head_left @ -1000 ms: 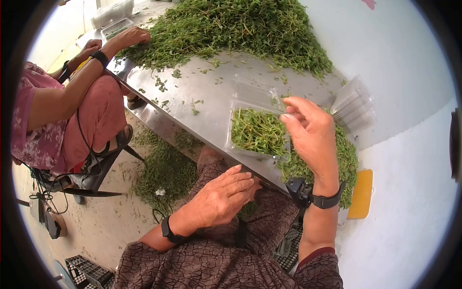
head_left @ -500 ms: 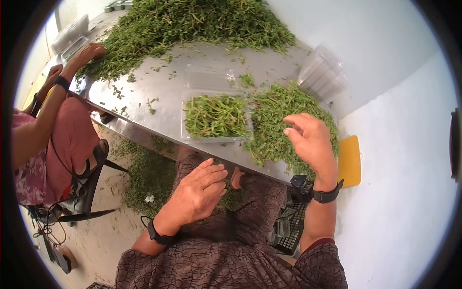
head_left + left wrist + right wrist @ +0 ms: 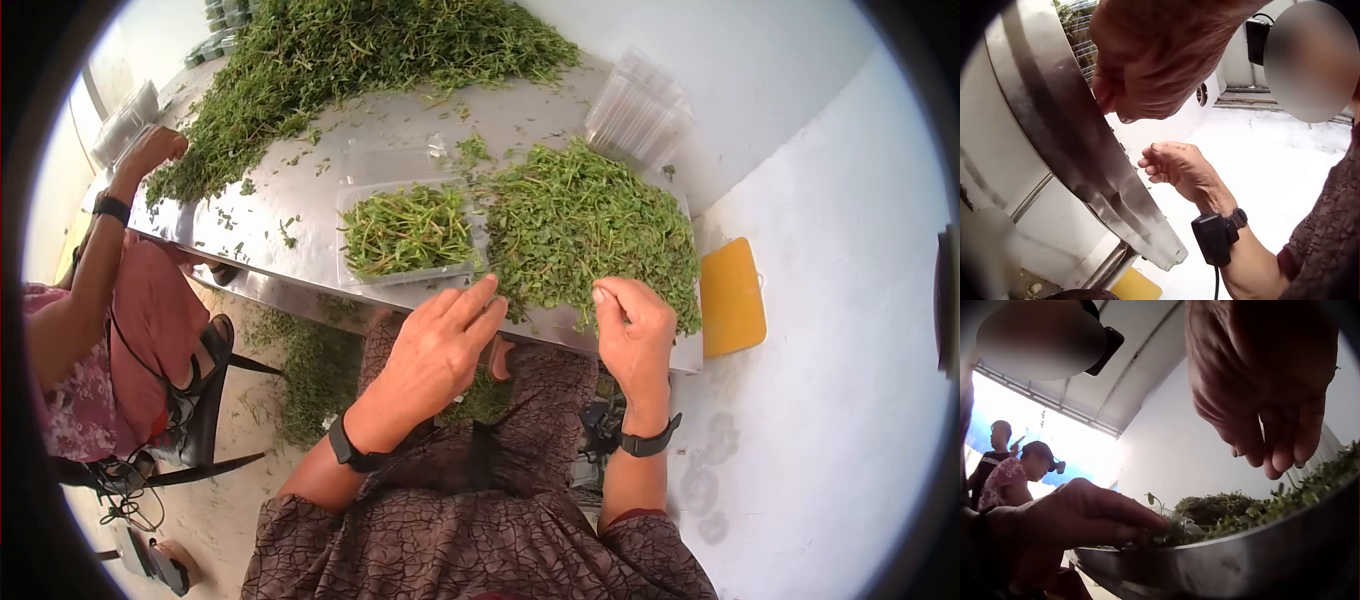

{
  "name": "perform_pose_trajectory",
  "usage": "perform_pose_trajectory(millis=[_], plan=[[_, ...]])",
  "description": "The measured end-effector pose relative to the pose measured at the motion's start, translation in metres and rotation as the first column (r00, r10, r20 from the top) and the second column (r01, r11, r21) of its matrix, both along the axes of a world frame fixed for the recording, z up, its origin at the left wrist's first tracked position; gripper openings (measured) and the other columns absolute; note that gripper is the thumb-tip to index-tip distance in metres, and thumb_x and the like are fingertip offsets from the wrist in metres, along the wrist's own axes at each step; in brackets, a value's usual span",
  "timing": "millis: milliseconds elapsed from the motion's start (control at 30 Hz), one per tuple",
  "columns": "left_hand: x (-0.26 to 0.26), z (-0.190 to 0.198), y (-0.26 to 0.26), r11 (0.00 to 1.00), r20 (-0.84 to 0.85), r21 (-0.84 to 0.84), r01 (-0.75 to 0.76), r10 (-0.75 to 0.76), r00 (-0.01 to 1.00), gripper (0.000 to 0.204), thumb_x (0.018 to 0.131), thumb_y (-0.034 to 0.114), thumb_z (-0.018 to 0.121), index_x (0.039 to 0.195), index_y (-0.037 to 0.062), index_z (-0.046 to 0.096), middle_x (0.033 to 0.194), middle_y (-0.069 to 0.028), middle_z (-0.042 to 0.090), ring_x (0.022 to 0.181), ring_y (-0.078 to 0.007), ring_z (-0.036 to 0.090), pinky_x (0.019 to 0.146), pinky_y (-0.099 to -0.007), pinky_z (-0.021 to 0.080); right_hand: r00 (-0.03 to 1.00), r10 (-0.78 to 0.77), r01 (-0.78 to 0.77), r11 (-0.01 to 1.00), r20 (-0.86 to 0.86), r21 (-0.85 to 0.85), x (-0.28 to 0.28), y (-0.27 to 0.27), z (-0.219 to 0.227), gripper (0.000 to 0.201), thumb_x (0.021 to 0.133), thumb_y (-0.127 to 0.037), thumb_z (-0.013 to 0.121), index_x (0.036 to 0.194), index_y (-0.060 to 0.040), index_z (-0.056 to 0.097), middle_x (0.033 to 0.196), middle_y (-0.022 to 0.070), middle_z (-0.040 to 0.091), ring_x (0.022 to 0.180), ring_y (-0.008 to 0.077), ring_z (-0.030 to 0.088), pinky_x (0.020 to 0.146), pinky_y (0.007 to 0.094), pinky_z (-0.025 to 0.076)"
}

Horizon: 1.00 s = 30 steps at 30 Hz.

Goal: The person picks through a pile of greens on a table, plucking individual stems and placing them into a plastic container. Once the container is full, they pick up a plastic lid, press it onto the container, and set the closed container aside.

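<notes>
A clear plastic container [image 3: 400,277] filled with cut green stems [image 3: 408,232] sits near the table's front edge, its clear lid [image 3: 388,160] folded back behind it. My left hand [image 3: 445,340] hovers by the container's front right corner, fingers loosely extended; the right wrist view shows its fingertips at the table rim. To the right, a loose pile of leafy green sprigs [image 3: 590,230] covers the tabletop. My right hand [image 3: 637,325] is over the front of that pile, fingers loosely bent, thumb close to the index finger. Nothing shows between its fingers in the left wrist view.
A large heap of greens [image 3: 370,75] fills the table's far side. Stacked clear containers [image 3: 638,108] lean by the wall, and a yellow board [image 3: 733,297] stands right of the table [image 3: 320,215]. Another person's hand [image 3: 158,150] is beside the heap on the left.
My head view has turned rightward. My right hand has moved from the container's right side to the front of the loose pile; my left hand has come up toward the table edge.
</notes>
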<state>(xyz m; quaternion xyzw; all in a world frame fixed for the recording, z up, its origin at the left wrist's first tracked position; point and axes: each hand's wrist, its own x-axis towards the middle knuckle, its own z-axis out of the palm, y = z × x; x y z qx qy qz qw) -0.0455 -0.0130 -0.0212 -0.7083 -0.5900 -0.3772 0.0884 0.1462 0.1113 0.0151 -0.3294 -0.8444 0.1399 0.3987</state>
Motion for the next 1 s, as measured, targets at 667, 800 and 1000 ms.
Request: perform_pose_trajectory(millis=[667, 800, 1000], plan=[[0.031, 0.028, 0.056, 0.999, -0.017, 0.016, -0.051, 0.052, 0.999, 0.021, 0.08, -0.005, 0.059, 0.099, 0.0029, 0.057, 0.083, -0.012, 0.057, 0.068, -0.0336, 0.06, 0.058, -0.0399, 0.05, 0.92, 0.018, -0.117, 0.966, -0.392, -0.23, 0.02, 0.007, -0.049, 0.008, 0.091, -0.004, 0.065, 0.094, 0.0021, 0.068, 0.072, 0.0082, 0.068, 0.06, 0.012, 0.062, 0.055, 0.0258, 0.048], [0.044, 0.031, 0.08, 0.999, -0.035, 0.053, 0.008, -0.006, 0.999, 0.03, 0.078, -0.002, 0.061, 0.107, 0.0048, 0.062, 0.083, -0.0114, 0.056, 0.07, -0.0324, 0.061, 0.06, -0.0393, 0.05, 0.914, 0.038, -0.117, 0.978, -0.404, -0.175, 0.018, 0.008, -0.05, 0.005, 0.087, -0.001, 0.065, 0.091, 0.0013, 0.068, 0.071, 0.0097, 0.066, 0.057, 0.0173, 0.061, 0.054, 0.0285, 0.048], [0.047, 0.011, 0.102, 0.999, -0.15, -0.023, 0.046, -0.049, 0.987, 0.031, 0.074, 0.003, 0.064, 0.105, 0.0055, 0.064, 0.087, -0.0112, 0.056, 0.079, -0.0308, 0.062, 0.066, -0.0392, 0.051, 0.92, 0.034, -0.102, 0.983, -0.391, -0.154, 0.018, 0.006, -0.05, 0.005, 0.086, -0.003, 0.067, 0.089, 0.0004, 0.068, 0.07, 0.0115, 0.064, 0.058, 0.0224, 0.061, 0.054, 0.0312, 0.047]])
